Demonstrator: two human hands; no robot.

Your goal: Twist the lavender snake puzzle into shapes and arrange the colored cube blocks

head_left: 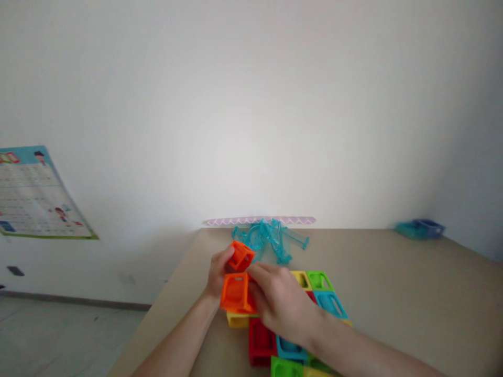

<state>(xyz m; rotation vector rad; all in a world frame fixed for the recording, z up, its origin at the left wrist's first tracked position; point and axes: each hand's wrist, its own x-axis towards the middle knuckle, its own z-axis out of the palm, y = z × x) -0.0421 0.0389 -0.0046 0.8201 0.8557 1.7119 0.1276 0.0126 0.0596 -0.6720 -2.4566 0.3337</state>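
My left hand [217,269] is closed around an orange hollow plastic block [241,255], its thumb on the near side. A second orange hollow block [234,292], closer to me, is gripped by the fingers of my right hand [281,298]. The two blocks are close together; whether they touch is hidden by my fingers. Under and beside my right hand lies a cluster of hollow blocks in several colours, among them a red block [262,340], a light blue block [330,303] and a green block [320,281].
Clear turquoise plastic pieces [267,238] lie in a heap behind my hands, near the wall. A purple patterned strip [261,221] runs along the table's back edge. At the far right sits a dark blue container [430,228] beside turquoise material. A poster [43,199] hangs at left.
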